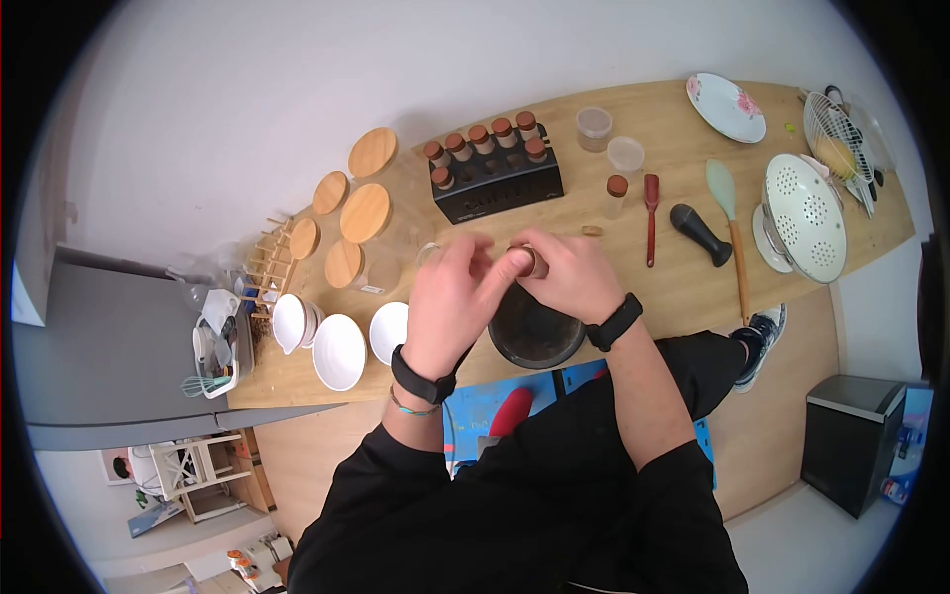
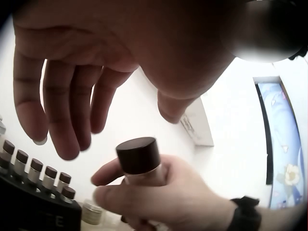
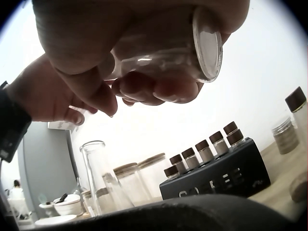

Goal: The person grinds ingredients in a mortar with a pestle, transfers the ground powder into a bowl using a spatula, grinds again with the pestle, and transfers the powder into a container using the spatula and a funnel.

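A small clear glass vial (image 3: 159, 53) with a brown cap (image 2: 138, 155) lies in my right hand (image 1: 577, 277), whose fingers curl round the glass. My left hand (image 1: 450, 297) hangs beside the cap; in the left wrist view its fingers (image 2: 60, 106) are loosely bent, apart from the cap and holding nothing. Below both hands stands a dark bowl (image 1: 537, 332). Behind them is a black rack (image 1: 500, 188) with several brown-capped vials. Another capped vial (image 1: 615, 198) stands to the right.
Wooden-lidded jars (image 1: 366, 212) and white bowls (image 1: 339, 352) stand left. A red spoon (image 1: 651, 220), black pestle (image 1: 701, 234), green spatula (image 1: 722, 188), white colander (image 1: 807, 218) and floral plate (image 1: 727, 107) lie right. Small clear containers (image 1: 594, 129) stand behind.
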`<state>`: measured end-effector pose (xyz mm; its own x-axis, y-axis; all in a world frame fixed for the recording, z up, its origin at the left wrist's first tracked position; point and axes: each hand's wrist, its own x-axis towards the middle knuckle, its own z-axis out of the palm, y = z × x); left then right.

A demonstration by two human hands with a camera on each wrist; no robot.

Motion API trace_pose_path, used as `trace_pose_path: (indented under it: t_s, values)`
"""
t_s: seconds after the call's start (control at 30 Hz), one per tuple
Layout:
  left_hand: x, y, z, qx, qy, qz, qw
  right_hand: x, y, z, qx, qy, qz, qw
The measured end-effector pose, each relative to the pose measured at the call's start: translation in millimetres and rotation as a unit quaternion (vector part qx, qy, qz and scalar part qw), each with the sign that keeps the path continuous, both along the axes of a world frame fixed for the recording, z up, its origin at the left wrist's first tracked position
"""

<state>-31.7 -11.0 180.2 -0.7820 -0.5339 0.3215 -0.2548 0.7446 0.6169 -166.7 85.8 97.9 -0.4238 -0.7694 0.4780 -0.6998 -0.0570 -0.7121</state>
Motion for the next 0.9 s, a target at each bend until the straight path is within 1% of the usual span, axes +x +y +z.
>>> trace_pose_path:
  t_s: [0.07, 0.1, 0.17, 0.2, 0.27, 0.33, 0.37, 0.4, 0.43, 0.47, 0.5, 0.53, 0.57, 0.6, 0.63, 0.67, 0.7, 0.73, 0.77, 0.83, 0.87, 0.9]
  values:
    - [-2.3, -4.0, -1.6, 0.093, -0.149, 0.013, 0.984, -0.2, 0.1, -0.6, 0.004, 0.018, -0.005, 1.000]
    - [-3.3, -3.8, -6.0, 0.094, -0.149, 0.012, 0.984, 0.2, -0.6, -3.6, 0.003, 0.024, -0.008, 1.000]
    - [-4.7, -2.5, -18.0, 0.054, -0.061, -0.002, 0.997, 0.8, -1.3, -7.8, 0.002, 0.029, -0.011, 1.000]
    - [-4.7, -3.6, -19.7, 0.055, -0.061, -0.002, 0.997, -0.2, -1.5, -8.7, 0.010, 0.028, -0.004, 1.000]
    - [-5.3, -6.3, -21.2, 0.083, -0.057, -0.036, 0.994, -2.8, 0.2, -6.3, 0.019, 0.029, 0.002, 0.999]
    - [-5.2, -8.6, -24.0, 0.084, -0.049, -0.049, 0.994, -5.5, 3.3, -1.6, 0.106, -0.017, 0.040, 0.993]
    - [-6.2, -9.2, -24.5, 0.085, -0.042, -0.061, 0.994, -8.0, 4.3, 0.4, 0.106, -0.017, 0.037, 0.994]
    - [-9.4, -8.3, -24.6, 0.085, -0.041, -0.064, 0.993, -11.3, 5.0, 2.3, 0.092, -0.066, 0.063, 0.991]
    - [-14.4, -5.9, -25.4, 0.056, -0.016, -0.062, 0.996, -15.2, 5.6, 3.2, 0.079, -0.115, 0.089, 0.986]
    - [-20.0, -3.4, -26.6, 0.029, 0.011, -0.060, 0.998, -22.3, 6.2, -0.7, 0.081, -0.115, 0.088, 0.986]
    - [-27.8, -3.5, -27.7, 0.030, 0.012, -0.061, 0.998, -33.2, 7.2, -7.9, -0.024, -0.097, 0.030, 0.995]
    - [-37.5, -5.5, -29.0, -0.010, 0.010, -0.068, 0.998, -44.4, 11.1, -13.2, -0.128, -0.078, -0.028, 0.988]
    - [-47.8, -7.1, -30.2, -0.050, 0.009, -0.074, 0.996, -59.3, 21.5, -8.5, -0.135, -0.071, -0.069, 0.986]
    - [-59.4, -7.4, -31.6, -0.037, -0.001, -0.090, 0.995, -76.4, 36.6, -2.7, -0.142, -0.061, -0.110, 0.982]
    - [-72.3, -10.1, -37.7, -0.037, 0.001, -0.093, 0.995, -88.0, 51.8, 1.7, -0.101, -0.160, -0.180, 0.965]
    - [-86.5, -15.2, -47.8, -0.073, -0.023, -0.109, 0.991, -100.2, 67.2, 3.7, -0.060, -0.257, -0.249, 0.932]
    - [-99.7, -20.1, -56.6, -0.107, -0.047, -0.125, 0.985, -118.5, 84.7, -3.3, -0.006, -0.189, -0.300, 0.935]
    - [-111.8, -22.9, -62.1, -0.128, -0.056, -0.126, 0.982, -134.4, 103.3, -9.4, 0.050, -0.118, -0.350, 0.928]
    - [-124.5, -25.5, -66.8, -0.124, -0.049, -0.134, 0.982, -140.6, 121.1, -7.4, 0.052, -0.112, -0.359, 0.925]
    - [-146.0, -31.9, -77.3, -0.142, -0.093, -0.118, 0.978, -143.9, 158.1, -4.9, 0.198, -0.055, -0.413, 0.887]
    - [-156.1, -35.3, -83.7, -0.147, -0.092, -0.118, 0.978, -145.3, 175.9, -8.5, 0.202, -0.051, -0.417, 0.884]
    - [-164.0, -39.0, -90.0, -0.144, -0.088, -0.121, 0.978, -145.7, 191.9, -16.7, 0.262, -0.034, -0.430, 0.864]
